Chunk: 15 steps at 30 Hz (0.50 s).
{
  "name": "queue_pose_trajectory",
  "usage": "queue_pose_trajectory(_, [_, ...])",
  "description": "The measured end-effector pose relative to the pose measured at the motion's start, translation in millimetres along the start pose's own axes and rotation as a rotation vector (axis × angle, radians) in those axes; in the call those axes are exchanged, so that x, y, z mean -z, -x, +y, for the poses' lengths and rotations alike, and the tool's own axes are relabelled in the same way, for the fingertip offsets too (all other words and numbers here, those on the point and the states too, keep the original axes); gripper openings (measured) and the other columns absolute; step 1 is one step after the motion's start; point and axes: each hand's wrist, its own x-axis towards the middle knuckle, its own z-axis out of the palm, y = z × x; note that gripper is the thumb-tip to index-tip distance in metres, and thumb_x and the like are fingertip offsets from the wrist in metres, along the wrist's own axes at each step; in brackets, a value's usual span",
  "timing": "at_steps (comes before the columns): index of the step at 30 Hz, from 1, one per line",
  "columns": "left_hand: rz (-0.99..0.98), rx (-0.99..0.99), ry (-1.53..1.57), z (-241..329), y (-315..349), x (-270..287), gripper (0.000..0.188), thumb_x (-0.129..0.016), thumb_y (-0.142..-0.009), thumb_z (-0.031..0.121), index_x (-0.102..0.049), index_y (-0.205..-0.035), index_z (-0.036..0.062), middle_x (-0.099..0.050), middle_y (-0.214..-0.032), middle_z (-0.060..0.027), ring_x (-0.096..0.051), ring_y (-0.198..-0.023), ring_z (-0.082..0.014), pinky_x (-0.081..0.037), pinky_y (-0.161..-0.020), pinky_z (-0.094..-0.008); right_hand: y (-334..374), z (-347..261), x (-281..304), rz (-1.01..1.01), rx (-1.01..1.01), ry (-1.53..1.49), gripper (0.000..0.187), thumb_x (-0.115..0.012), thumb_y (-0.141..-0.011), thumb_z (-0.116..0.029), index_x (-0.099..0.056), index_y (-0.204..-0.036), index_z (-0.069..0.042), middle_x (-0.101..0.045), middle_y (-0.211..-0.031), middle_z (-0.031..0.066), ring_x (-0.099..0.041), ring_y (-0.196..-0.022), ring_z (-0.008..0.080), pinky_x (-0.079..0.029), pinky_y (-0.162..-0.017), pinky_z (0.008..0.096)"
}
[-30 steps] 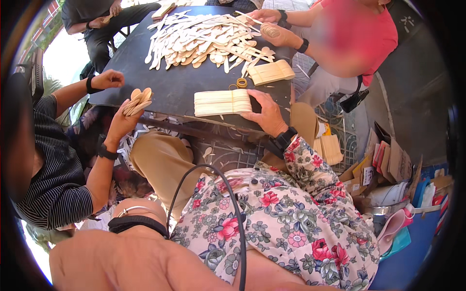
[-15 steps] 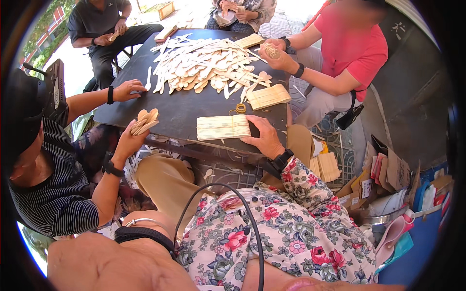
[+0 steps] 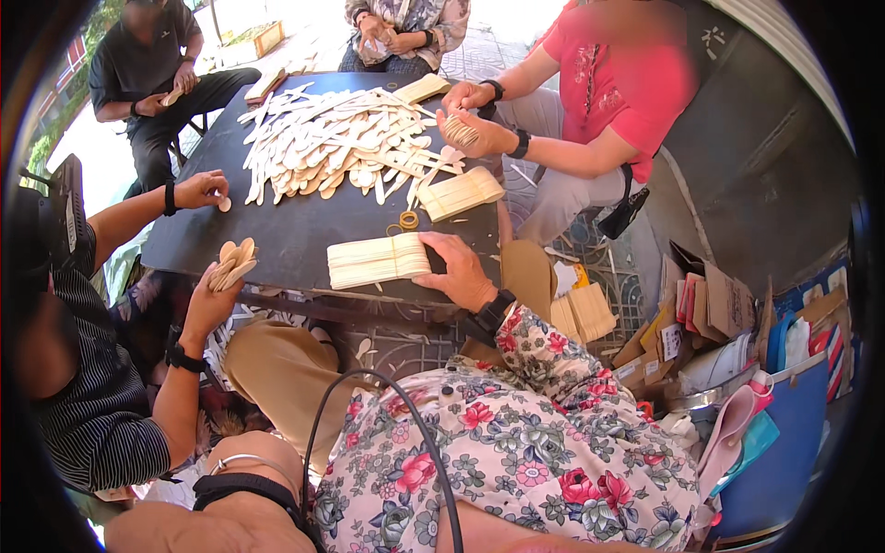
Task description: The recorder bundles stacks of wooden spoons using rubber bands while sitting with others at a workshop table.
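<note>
1. The right hand [image 3: 464, 270], on a floral-sleeved forearm with a dark wristwatch, lies at the near edge of the dark table [image 3: 277, 241]. Its fingers are curled over the right end of a banded bundle of flat wooden sticks [image 3: 378, 260] and grip it. The bundle lies flat, close to the table's near edge.
2. The left hand does not show; its finger state cannot be told.
3. Handling, by judgement: the bundle is light and stiff as a block, but the thin sticks can slide lengthwise or fan out. Take hold across both long sides near the band, not at a loose end.
4. Beyond lie orange rubber bands [image 3: 406, 221], a second bundle [image 3: 461, 192], then a loose pile of sticks [image 3: 336, 147].
5. At left, a co-worker's hand [image 3: 210, 304] holds a small fan of sticks.
</note>
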Motion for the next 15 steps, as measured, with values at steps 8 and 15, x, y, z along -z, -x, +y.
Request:
queue_pose_trajectory(8, [-0.01, 0.685, 1.247, 2, -30, 58, 0.025, -0.062, -0.089, 0.013, -0.056, -0.11, -0.0003, -0.063, -0.093, -0.0076, -0.06, -0.085, -0.0161, -0.048, -0.077, -0.0274, 1, -8, 9, 0.01, -0.012, 0.061, 0.065, -0.078, -0.069, -0.021, -0.054, -0.126, -0.002, -0.057, -0.125, 0.0168, -0.052, -0.115, 0.0342, -0.041, -0.1, 0.0404])
queue_pose_trajectory(15, [0.289, 0.124, 1.924, 19, 6, 244, 0.011, -0.066, -0.086, 0.014, -0.064, -0.094, 0.0079, -0.064, -0.091, -0.0017, -0.055, -0.096, -0.0092, -0.04, -0.09, -0.0332, -1, -9, 2, -0.013, -0.017, 0.052, 0.066, -0.079, -0.068, -0.02, -0.054, -0.126, -0.002, -0.057, -0.125, 0.0164, -0.052, -0.115, 0.0339, -0.04, -0.1, 0.0404])
